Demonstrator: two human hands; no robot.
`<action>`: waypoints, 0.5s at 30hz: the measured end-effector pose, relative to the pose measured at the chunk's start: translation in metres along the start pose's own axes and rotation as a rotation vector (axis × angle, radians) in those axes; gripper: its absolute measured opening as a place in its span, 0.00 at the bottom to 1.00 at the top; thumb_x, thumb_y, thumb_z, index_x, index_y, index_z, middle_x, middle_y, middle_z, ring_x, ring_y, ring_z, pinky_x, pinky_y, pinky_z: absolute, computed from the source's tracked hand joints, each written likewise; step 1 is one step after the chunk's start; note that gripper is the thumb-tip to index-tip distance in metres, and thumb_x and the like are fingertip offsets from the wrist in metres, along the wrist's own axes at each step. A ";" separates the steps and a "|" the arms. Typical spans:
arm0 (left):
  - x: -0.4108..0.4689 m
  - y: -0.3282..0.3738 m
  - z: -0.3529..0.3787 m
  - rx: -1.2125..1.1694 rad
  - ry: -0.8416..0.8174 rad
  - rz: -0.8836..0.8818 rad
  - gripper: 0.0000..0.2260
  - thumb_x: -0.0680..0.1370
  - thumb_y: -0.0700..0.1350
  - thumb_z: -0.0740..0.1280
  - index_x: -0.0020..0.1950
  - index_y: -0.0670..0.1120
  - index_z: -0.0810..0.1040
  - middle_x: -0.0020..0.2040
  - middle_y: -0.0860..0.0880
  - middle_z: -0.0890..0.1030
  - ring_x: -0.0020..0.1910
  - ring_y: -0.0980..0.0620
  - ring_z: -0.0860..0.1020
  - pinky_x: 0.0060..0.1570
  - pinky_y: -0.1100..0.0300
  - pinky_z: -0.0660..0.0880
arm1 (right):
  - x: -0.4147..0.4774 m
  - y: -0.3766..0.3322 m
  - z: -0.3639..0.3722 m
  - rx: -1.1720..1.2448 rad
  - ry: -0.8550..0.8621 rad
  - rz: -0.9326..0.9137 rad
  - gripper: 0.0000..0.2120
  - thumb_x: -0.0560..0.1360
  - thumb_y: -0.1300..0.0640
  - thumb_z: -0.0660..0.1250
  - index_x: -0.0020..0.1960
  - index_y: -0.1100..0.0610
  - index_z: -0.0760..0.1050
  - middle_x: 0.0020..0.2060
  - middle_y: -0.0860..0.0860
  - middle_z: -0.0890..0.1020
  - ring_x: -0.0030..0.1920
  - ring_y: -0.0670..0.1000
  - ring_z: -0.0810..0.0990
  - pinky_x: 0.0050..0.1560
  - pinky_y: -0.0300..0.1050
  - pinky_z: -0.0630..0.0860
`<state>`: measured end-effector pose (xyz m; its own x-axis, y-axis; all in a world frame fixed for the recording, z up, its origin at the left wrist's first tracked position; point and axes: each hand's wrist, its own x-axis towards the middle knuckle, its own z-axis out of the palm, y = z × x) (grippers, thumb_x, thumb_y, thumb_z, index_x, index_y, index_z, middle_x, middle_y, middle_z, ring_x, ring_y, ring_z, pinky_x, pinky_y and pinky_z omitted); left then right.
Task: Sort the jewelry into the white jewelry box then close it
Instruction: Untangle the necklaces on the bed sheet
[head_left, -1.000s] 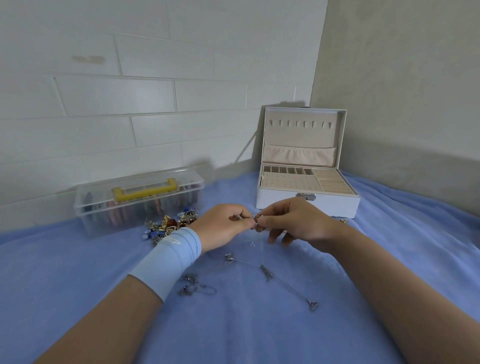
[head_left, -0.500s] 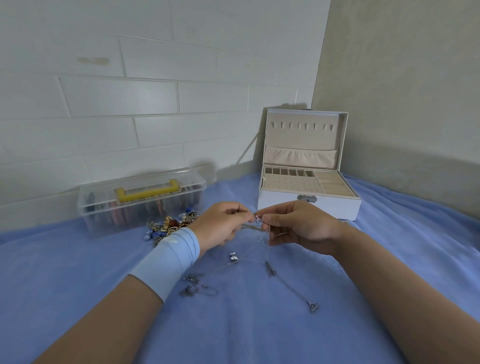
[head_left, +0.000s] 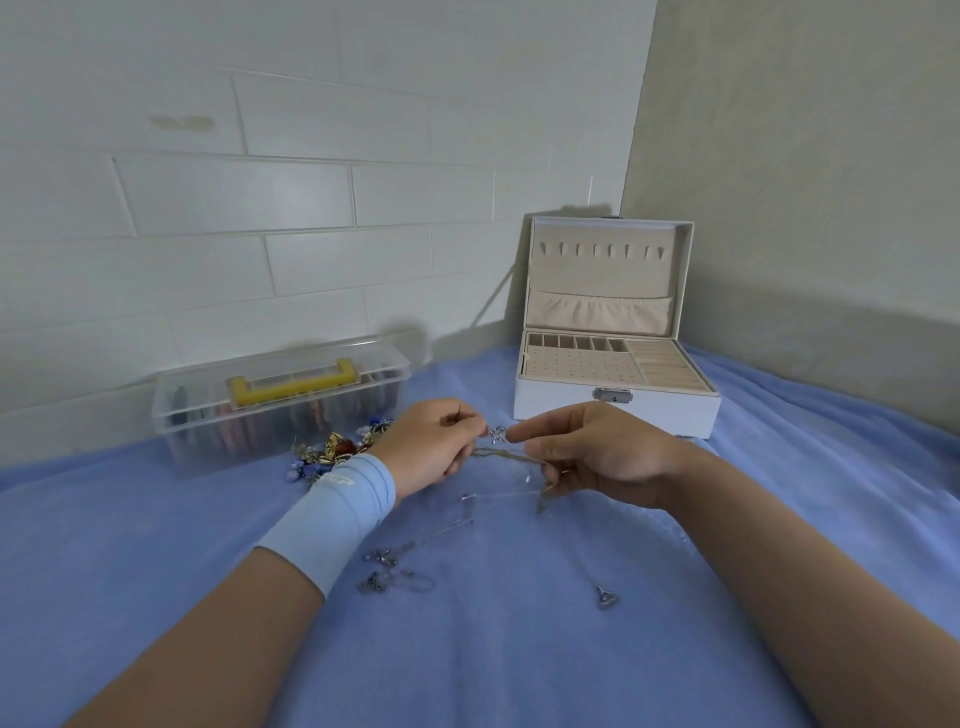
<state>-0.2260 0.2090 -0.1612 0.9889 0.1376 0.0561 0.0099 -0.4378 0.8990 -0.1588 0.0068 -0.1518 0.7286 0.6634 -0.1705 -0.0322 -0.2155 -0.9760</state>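
Two hands, left hand and right hand, each pinch one thin silver chain necklace tight above the blue fleece cloth — near the open white jewelry box. Its slack trails among other loose silver chains — lifting could snag them.

The jewelry box is white outside, cream-beige in its lining (the latch is silver). The cloth is plain blue, the wristband paler blue. The necklace and loose chains are silver-grey. The storage box is clear with a yellow handle; the jewelry heap mixes gold, red and blue.
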 end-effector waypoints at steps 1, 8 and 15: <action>0.001 -0.002 0.001 0.048 0.015 0.015 0.09 0.81 0.43 0.62 0.47 0.40 0.79 0.33 0.48 0.76 0.28 0.52 0.70 0.27 0.64 0.66 | 0.000 0.000 0.000 -0.025 0.009 -0.001 0.10 0.77 0.66 0.70 0.58 0.63 0.82 0.30 0.55 0.76 0.31 0.49 0.77 0.38 0.44 0.81; 0.007 -0.010 0.000 0.321 0.084 0.112 0.08 0.82 0.44 0.62 0.46 0.46 0.78 0.38 0.54 0.82 0.27 0.63 0.73 0.34 0.64 0.68 | 0.000 0.001 0.002 -0.212 0.111 -0.021 0.08 0.76 0.66 0.72 0.53 0.60 0.85 0.35 0.52 0.79 0.33 0.47 0.75 0.36 0.39 0.76; 0.006 -0.006 -0.001 0.353 0.058 0.163 0.07 0.82 0.44 0.62 0.48 0.48 0.78 0.37 0.57 0.81 0.34 0.59 0.74 0.36 0.65 0.69 | -0.001 -0.002 0.005 -0.348 0.154 -0.030 0.07 0.80 0.60 0.68 0.49 0.60 0.85 0.33 0.51 0.83 0.33 0.48 0.75 0.37 0.40 0.74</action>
<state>-0.2205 0.2130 -0.1656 0.9719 0.0861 0.2193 -0.0865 -0.7354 0.6721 -0.1631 0.0096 -0.1504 0.8211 0.5629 -0.0946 0.2051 -0.4456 -0.8714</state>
